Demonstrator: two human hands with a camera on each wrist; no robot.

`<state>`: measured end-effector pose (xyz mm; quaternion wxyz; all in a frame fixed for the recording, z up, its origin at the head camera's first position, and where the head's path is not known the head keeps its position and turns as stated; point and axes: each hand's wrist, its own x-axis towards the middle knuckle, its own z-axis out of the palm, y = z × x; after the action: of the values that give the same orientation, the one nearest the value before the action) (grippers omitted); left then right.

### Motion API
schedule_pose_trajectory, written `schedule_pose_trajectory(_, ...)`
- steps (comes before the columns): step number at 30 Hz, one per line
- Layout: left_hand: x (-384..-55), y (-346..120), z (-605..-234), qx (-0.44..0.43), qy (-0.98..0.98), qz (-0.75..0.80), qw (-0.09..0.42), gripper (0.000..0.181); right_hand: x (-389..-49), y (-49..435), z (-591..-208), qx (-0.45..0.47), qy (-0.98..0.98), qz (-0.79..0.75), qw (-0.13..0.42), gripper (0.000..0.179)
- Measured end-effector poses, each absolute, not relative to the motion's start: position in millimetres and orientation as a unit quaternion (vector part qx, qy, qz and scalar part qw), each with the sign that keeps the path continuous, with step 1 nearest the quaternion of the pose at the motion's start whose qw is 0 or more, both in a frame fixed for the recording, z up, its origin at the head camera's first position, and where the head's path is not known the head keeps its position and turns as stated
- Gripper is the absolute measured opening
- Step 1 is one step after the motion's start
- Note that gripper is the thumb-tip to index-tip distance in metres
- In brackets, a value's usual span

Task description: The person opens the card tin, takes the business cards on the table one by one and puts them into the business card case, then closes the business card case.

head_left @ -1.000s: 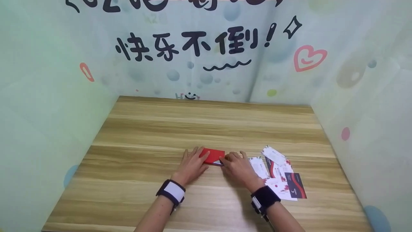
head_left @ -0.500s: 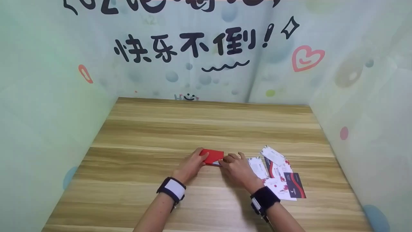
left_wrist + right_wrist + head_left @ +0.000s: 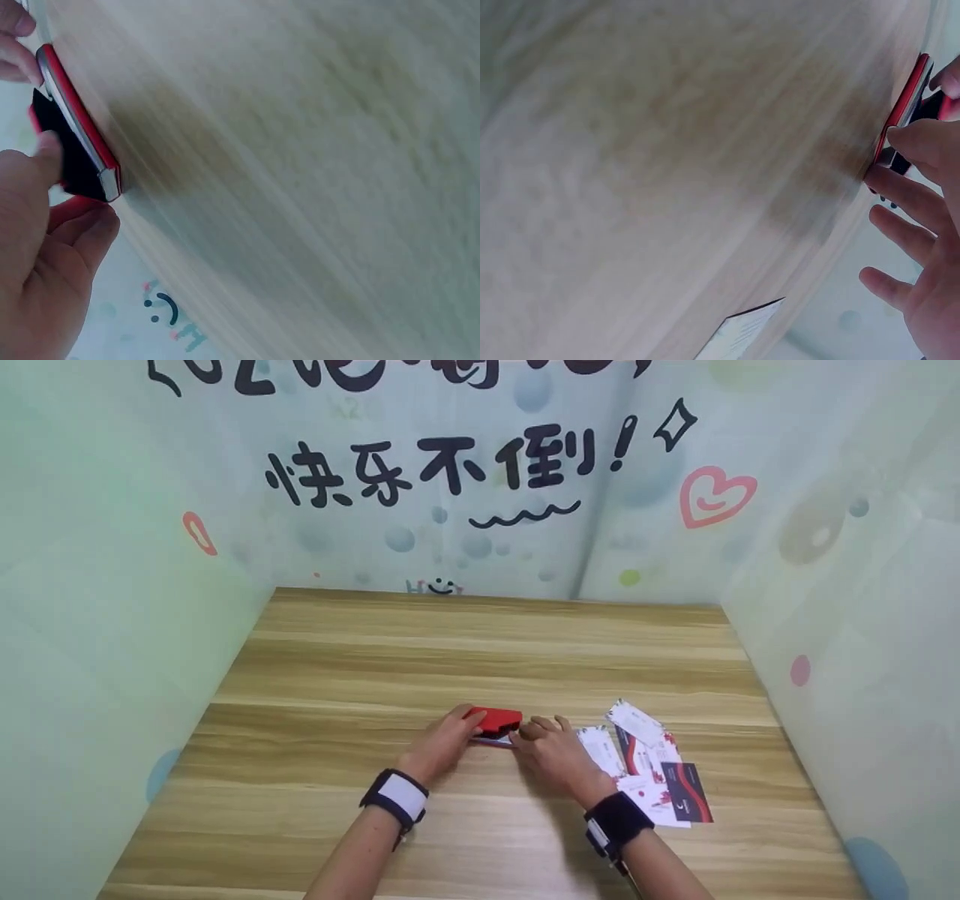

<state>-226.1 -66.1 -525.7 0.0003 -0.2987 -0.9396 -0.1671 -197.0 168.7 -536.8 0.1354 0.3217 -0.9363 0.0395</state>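
Observation:
A red card case [image 3: 498, 718] lies on the table in the head view, its red lid tilted up and its dark lining showing. In the left wrist view, pale edges show along the inside of the case [image 3: 81, 131]. My left hand [image 3: 441, 746] pinches the lid at the left end, thumb on the dark inner side and fingers behind. At the right end, my right hand [image 3: 559, 754] holds the lower part; the right wrist view shows thumb and index finger pinching its corner, the other fingers spread.
Several business cards lie overlapping right of my right hand, among them a white card [image 3: 636, 721] and a dark card with a red stripe [image 3: 688, 792]. Printed cloth walls [image 3: 480, 540] stand behind and on both sides of the wooden table [image 3: 360, 660].
My left fingers, spread over the case a second ago, have drawn in around its left end. The lid has tilted up, baring the dark inside. My right hand stays at the right end.

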Motion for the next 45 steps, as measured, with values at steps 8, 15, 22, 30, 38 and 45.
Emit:
schedule_pose_trajectory(8,-233.6,-61.8,-525.5,-0.218,-0.911,-0.348,-0.043,0.041,-194.6,165.3,-540.3,0.322,-0.936,0.029,0.137,0.032)
schedule_pose_trajectory(15,-241.4,-57.9,-530.6,-0.138,-0.885,-0.444,-0.011,0.039,-193.1,164.9,-542.4,0.33,-0.931,0.027,0.152,0.03)
schedule_pose_trajectory(22,-245.8,-51.5,-530.5,-0.024,-0.857,-0.514,0.006,0.037,-193.5,166.4,-540.5,0.331,-0.931,0.031,0.15,0.032)
schedule_pose_trajectory(30,-248.1,-53.8,-534.6,-0.01,-0.846,-0.532,0.018,0.031,-195.3,167.3,-539.6,0.326,-0.934,0.024,0.141,0.032)
schedule_pose_trajectory(38,-250.5,-62.8,-538.0,-0.093,-0.812,-0.576,-0.031,0.034,-195.9,168.8,-537.3,0.323,-0.936,0.028,0.134,0.032)
schedule_pose_trajectory(45,-251.8,-69.6,-542.1,-0.177,-0.778,-0.595,-0.091,0.071,-196.7,172.7,-536.7,0.323,-0.935,0.049,0.141,0.032)
